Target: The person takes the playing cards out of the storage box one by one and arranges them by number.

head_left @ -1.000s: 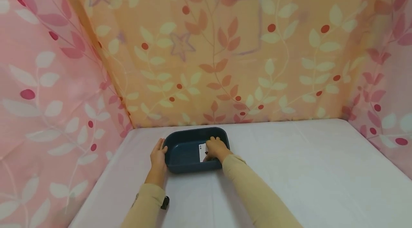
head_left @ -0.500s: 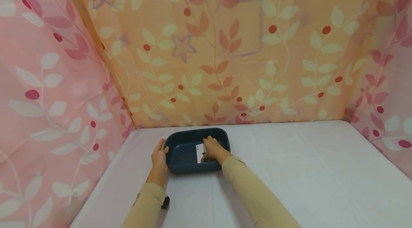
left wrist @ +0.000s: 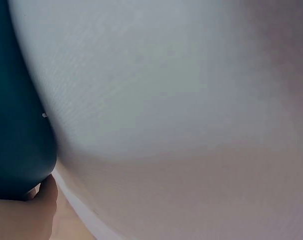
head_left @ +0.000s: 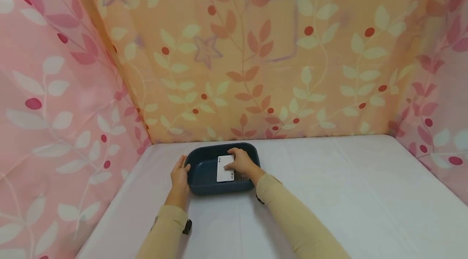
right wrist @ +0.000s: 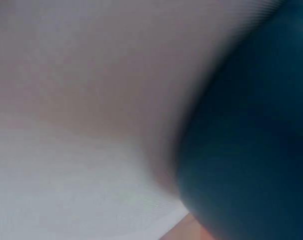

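L hand (head_left: 179,175) ×1: fingers roughly straight along outside of tub's L wall, thumb tip at rim; no curled grip visible, pressure can't tell. Prob. steadying.

Tub (head_left: 219,188) ×1, dark blue, btwn L & R fingers.

Playing card (head_left: 223,174) ×1 clearly seen: looks like an ace, suit too small to be sure. Inside tub, its face under R thumb, top edge just L of R fingertips; flat or slightly raised, can't tell.

Step, my read: R hand positioning card in tub. Next move prob. calls for either a proper thumb-finger hold on card's edge, or a clean release w/o thumb dragging it, w/ L fingers bracing tub.

Patterned item (head_left: 244,178) just below R palm: ID & count unclear, mostly covered.

R hand (head_left: 244,163) ×1: fingers bent past card's top R corner, thumb on or just over card face, obvious gap btwn; can't tell if it really has hold of card.

Sleeves ×2, beige: L one (head_left: 166,226) behind L fingers, R one (head_left: 292,218) behind R. Table (head_left: 347,194) ×1, white, beneath all, stretching well R of R fingers.
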`<state>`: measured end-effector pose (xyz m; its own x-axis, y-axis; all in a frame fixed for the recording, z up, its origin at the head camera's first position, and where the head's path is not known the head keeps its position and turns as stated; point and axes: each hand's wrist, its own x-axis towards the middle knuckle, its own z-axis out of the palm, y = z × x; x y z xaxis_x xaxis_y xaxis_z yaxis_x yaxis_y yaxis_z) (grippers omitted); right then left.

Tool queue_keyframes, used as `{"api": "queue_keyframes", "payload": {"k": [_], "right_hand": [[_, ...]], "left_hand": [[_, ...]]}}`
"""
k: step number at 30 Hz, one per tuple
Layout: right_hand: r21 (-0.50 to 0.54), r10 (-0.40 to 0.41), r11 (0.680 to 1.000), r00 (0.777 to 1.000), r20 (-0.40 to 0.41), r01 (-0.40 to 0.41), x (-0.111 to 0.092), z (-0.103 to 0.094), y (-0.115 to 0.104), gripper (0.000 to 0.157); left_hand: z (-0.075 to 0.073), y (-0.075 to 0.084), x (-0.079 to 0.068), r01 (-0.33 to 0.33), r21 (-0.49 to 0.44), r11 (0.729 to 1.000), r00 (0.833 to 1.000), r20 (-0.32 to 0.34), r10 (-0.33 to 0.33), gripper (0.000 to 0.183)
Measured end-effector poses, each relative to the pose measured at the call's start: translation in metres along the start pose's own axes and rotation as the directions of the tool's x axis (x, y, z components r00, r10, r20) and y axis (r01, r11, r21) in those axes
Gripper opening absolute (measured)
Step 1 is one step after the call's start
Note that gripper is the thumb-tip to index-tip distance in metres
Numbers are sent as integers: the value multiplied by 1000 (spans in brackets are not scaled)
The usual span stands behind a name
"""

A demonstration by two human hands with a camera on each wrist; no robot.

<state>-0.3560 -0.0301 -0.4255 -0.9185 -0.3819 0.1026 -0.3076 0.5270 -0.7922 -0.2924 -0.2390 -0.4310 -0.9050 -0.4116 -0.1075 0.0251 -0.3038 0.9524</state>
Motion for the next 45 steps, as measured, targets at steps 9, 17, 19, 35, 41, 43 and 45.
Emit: {"api": "queue_keyframes", "payload": {"k": [9,17,19,35,41,43,45], "right_hand": [[176,17,984,999,-44,-9,-3,-7,-2,48],[221,35,975,998,-61,-21,-6,-22,-1,55],[243,33,970,997,-71,-15,-7,-28,0,57],[379,182,914,981,-65,-144,-32,-69,16,56],[357,203,920,975,-88,-159,-38,-87,25,56],[364,205,918,974,-93,-158,-39,-93,27,56],[375,204,915,973,-111,-149,-40,-99,29,56]], "left_hand": [[3,1,-4,13,8,1000,1000,25,-13,58],[2,2,-2,5,7,1000,1000,16,-5,58],[1,1,0,6,1,1000,1000,12,-6,58],[-1,-1,1,26,-4,1000,1000,-13,-26,58],[1,0,0,17,-5,1000,1000,-11,-17,57],[1,0,0,13,1,1000,1000,-7,-13,57],[1,1,-1,9,8,1000,1000,2,-9,57]]}}
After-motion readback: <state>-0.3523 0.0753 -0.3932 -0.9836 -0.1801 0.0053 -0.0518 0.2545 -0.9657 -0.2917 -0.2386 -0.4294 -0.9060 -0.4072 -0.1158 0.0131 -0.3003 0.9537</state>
